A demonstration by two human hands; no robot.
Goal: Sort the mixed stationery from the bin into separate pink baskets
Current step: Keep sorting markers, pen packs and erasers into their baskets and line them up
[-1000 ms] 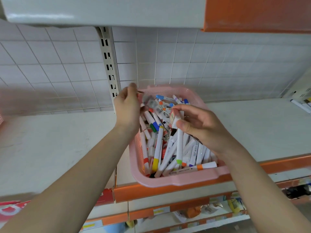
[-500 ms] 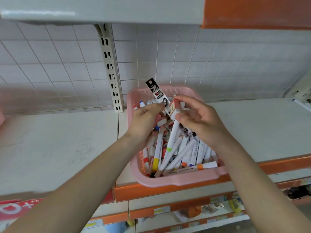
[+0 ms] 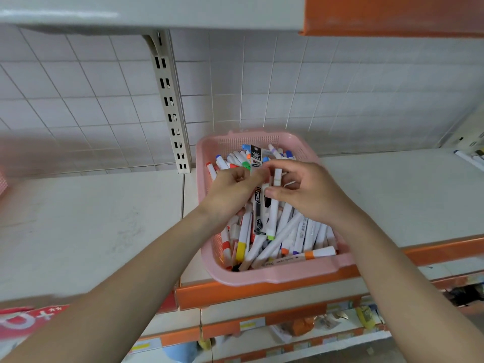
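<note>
A pink basket (image 3: pixel 277 277) sits at the centre of the frame on a pale shelf (image 3: pixel 91 226), its near rim reaching the shelf's orange front edge (image 3: pixel 235 292). It is heaped with white markers (image 3: pixel 318 254) whose caps and bands are orange, yellow, green, blue and purple, lying mostly lengthwise. Both bare hands meet over the middle of the heap. The left hand (image 3: pixel 233 189), coming in from the lower left, has its grip closed in a pinch on a narrow black packet (image 3: pixel 256 155) with white print, which stands nearly upright between the two hands, its top rising above the fingers and its lower end down among the markers. The right hand (image 3: pixel 309 192), entering from the lower right, has its grip curled round a white marker with a lime-green band (image 3: pixel 273 216), thumb pressed to the barrel, while its forefinger touches the packet's right edge. Behind the basket runs a white tiled wall (image 3: pixel 340 87) with a slotted cream upright (image 3: pixel 170 108) left of centre. An upper shelf (image 3: pixel 157 11) spans the top of the frame. A red-and-white package (image 3: pixel 23 320) shows at the lower left, and blurred goods lie on the lower shelves (image 3: pixel 288 334).
</note>
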